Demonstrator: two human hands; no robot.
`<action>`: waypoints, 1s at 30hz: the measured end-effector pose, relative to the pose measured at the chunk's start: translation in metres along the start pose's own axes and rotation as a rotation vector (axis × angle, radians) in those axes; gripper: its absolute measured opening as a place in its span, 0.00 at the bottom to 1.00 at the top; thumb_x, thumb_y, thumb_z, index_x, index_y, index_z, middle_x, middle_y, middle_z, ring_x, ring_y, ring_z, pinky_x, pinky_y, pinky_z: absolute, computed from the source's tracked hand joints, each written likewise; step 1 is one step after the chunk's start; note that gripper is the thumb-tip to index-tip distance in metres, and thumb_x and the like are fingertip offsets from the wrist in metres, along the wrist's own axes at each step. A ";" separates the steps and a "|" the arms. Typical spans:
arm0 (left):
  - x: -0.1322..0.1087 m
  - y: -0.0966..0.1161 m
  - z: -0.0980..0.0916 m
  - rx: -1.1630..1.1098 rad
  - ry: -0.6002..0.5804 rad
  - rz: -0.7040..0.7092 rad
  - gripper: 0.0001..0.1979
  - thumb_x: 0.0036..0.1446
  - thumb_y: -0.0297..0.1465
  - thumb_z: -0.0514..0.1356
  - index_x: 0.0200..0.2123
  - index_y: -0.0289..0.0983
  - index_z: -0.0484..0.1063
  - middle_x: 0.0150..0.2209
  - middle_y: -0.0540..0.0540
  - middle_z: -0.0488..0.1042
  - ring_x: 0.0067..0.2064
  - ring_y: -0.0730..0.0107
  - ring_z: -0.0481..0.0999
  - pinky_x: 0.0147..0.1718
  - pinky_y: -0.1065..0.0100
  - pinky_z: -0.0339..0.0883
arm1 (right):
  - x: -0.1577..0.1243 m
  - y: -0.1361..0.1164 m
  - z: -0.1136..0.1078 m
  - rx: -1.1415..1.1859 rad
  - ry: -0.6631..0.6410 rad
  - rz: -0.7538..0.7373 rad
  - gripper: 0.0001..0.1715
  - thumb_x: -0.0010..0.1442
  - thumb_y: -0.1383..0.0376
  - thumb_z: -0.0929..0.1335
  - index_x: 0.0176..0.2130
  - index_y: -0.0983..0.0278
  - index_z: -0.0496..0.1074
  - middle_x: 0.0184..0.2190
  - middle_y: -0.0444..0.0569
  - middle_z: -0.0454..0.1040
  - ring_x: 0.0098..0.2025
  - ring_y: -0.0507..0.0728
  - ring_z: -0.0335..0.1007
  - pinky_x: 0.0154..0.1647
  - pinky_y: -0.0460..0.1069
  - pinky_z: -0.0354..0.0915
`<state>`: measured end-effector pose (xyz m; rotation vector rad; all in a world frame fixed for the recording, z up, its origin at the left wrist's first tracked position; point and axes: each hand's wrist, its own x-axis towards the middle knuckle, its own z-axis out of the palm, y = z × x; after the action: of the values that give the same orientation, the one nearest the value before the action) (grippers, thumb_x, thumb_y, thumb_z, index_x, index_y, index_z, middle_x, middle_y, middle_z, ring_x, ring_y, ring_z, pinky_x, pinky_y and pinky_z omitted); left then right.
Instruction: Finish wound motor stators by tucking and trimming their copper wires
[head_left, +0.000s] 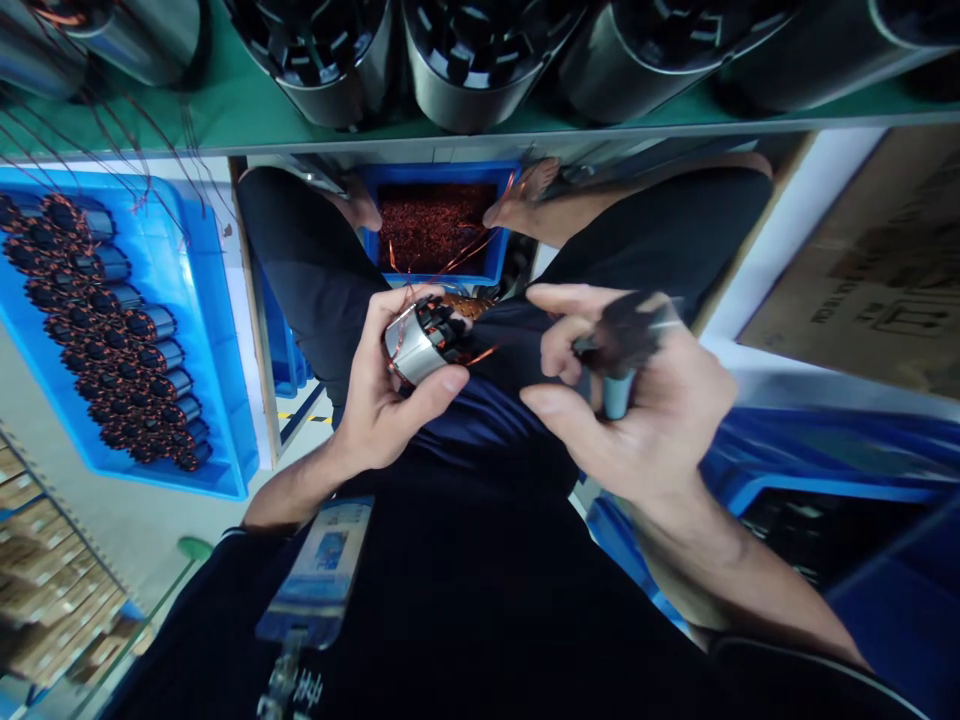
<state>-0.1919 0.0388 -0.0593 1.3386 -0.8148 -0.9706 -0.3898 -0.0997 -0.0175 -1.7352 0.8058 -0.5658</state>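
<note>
My left hand (382,410) is wrapped round a motor stator (414,345), a short silvery cylinder with black slotted insulation and copper windings. Its slotted end is tilted toward the right, and thin copper wire ends stick out of it. Apart from the stator, to its right, my right hand (671,415) curls round a dark tool (628,335) with a light blue part near the palm. Motion smears this tool, so its exact kind does not show. The index finger and thumb of that hand point toward the stator without touching it.
Below my hands' far side, a blue bin (442,172) of copper wire scraps sits between my feet. A blue tray (229,410) of several stators is on the left. Large metal cylinders (472,95) line the green bench edge (247,125). A cardboard box (855,300) is at right.
</note>
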 end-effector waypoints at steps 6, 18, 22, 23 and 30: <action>0.001 0.001 -0.008 0.019 0.000 0.014 0.33 0.80 0.50 0.74 0.78 0.47 0.73 0.66 0.38 0.81 0.61 0.51 0.91 0.61 0.51 0.91 | -0.011 0.009 -0.012 -0.155 -0.202 -0.209 0.44 0.73 0.76 0.74 0.81 0.52 0.80 0.48 0.50 0.86 0.44 0.61 0.85 0.52 0.57 0.84; 0.008 0.007 -0.014 0.041 -0.093 0.182 0.40 0.76 0.44 0.80 0.82 0.44 0.72 0.66 0.40 0.80 0.60 0.56 0.89 0.62 0.61 0.87 | -0.002 0.003 -0.012 -0.258 -0.196 -0.252 0.34 0.76 0.77 0.75 0.75 0.59 0.85 0.45 0.48 0.87 0.40 0.57 0.83 0.49 0.52 0.81; 0.002 0.002 -0.012 0.051 -0.060 0.158 0.45 0.70 0.46 0.84 0.82 0.45 0.71 0.70 0.38 0.79 0.66 0.52 0.88 0.65 0.58 0.88 | 0.003 0.005 -0.014 -0.252 -0.227 -0.227 0.28 0.78 0.75 0.78 0.72 0.59 0.88 0.41 0.46 0.89 0.36 0.54 0.85 0.43 0.49 0.80; 0.000 0.000 -0.010 0.021 -0.042 0.147 0.45 0.71 0.46 0.84 0.82 0.46 0.71 0.70 0.38 0.79 0.65 0.52 0.89 0.63 0.57 0.89 | 0.004 0.008 -0.013 -0.206 -0.231 -0.210 0.28 0.78 0.75 0.78 0.71 0.59 0.88 0.44 0.46 0.91 0.39 0.55 0.88 0.44 0.48 0.81; -0.004 0.005 0.005 -0.319 0.031 -0.019 0.22 0.89 0.44 0.59 0.77 0.47 0.77 0.63 0.38 0.79 0.49 0.59 0.90 0.38 0.63 0.91 | 0.007 0.019 -0.011 -0.168 -0.309 -0.147 0.34 0.79 0.73 0.75 0.79 0.63 0.82 0.48 0.51 0.87 0.46 0.58 0.87 0.55 0.52 0.84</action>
<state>-0.1977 0.0397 -0.0534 1.0842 -0.5945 -1.0439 -0.3976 -0.1156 -0.0324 -1.9878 0.5220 -0.3212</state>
